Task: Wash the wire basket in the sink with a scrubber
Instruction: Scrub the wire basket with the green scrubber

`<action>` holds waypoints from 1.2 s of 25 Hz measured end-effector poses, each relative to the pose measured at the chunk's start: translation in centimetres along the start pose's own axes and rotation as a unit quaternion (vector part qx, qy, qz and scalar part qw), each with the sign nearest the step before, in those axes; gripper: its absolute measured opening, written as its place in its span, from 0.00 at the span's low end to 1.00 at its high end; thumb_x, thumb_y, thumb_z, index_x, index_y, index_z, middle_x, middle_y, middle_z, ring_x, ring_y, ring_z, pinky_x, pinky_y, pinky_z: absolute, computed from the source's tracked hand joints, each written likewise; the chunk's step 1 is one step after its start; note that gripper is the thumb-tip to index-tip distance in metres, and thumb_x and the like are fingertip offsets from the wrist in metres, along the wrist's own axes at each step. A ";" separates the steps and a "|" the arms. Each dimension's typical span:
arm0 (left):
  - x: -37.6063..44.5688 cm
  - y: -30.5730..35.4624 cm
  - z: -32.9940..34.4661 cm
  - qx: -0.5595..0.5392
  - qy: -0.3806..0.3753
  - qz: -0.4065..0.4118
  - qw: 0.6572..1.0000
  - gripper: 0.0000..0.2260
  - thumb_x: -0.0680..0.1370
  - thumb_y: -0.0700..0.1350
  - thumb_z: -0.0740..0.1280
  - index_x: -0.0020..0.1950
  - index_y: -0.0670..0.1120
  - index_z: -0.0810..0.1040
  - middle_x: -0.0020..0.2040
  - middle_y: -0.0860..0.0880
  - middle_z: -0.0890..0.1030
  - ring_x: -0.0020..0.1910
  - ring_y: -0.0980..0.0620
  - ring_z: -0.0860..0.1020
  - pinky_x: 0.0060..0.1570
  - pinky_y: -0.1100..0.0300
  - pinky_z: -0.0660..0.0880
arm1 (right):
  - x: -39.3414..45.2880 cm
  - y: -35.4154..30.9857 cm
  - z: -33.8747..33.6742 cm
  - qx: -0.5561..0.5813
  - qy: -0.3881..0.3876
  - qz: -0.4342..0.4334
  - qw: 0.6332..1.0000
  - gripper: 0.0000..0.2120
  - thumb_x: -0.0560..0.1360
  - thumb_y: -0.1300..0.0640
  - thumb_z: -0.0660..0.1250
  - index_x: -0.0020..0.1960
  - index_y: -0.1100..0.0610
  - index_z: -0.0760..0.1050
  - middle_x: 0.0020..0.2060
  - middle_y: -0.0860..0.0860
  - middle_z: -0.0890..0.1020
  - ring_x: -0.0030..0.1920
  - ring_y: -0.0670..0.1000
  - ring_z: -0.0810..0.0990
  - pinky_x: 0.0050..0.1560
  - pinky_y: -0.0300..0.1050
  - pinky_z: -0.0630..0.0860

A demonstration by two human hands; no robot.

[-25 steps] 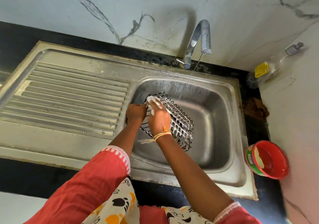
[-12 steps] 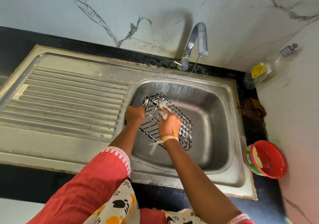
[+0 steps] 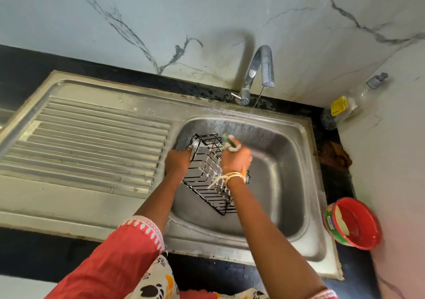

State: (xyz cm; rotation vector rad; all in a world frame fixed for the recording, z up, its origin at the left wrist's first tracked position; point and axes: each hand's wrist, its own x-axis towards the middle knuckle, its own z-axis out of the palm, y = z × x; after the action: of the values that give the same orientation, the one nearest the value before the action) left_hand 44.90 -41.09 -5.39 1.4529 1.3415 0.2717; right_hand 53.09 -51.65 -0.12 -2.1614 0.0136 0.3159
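my left hand (image 3: 177,164) grips the near-left edge of the black wire basket (image 3: 208,174), holding it tilted inside the sink (image 3: 296,183) basin. my right hand (image 3: 235,160) is curled around a soapy green scrubber (image 3: 230,143), pressed to the basket's far rim. a pale thread band (image 3: 232,176) circles my right wrist. water runs thinly from the tap (image 3: 259,68) into the basin. on the counter (image 3: 342,183) to the right stand a red tub (image 3: 354,224) and a clear bottle (image 3: 347,105).

One wire basket (image 3: 208,172), one scrubber (image 3: 230,143), one tap (image 3: 257,73), one red tub (image 3: 354,224)
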 end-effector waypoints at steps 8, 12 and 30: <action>-1.2 1.4 -1.0 -0.095 -0.071 0.081 0.990 0.18 0.80 0.54 0.64 0.34 0.45 0.73 0.29 0.48 0.70 0.26 0.55 0.67 0.32 0.61 0.64 | 1.5 0.9 -1.9 0.020 0.012 -0.172 0.985 0.20 0.73 0.73 0.62 0.59 0.57 0.80 0.52 0.52 0.83 0.53 0.52 0.79 0.59 0.43 0.73; -0.3 2.5 -3.5 -0.111 -0.091 0.091 0.985 0.21 0.82 0.55 0.58 0.32 0.46 0.69 0.25 0.52 0.68 0.21 0.59 0.64 0.27 0.62 0.61 | 3.7 3.0 -5.3 -0.062 0.031 -0.200 0.977 0.23 0.69 0.74 0.61 0.58 0.57 0.80 0.48 0.51 0.82 0.50 0.51 0.77 0.55 0.42 0.74; -0.1 5.2 -0.2 -0.177 -0.202 0.201 0.942 0.19 0.76 0.50 0.63 0.30 0.41 0.64 0.21 0.55 0.59 0.20 0.57 0.55 0.24 0.63 0.52 | 8.5 0.1 -9.1 -0.082 -0.221 -0.084 0.968 0.15 0.81 0.57 0.58 0.63 0.63 0.74 0.62 0.61 0.76 0.59 0.58 0.75 0.60 0.49 0.69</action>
State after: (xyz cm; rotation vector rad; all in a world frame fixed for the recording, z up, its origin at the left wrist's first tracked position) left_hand 47.69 -39.94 -1.13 1.3704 0.6200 0.4287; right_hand 63.30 -58.13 2.82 -2.1905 -0.4595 0.7136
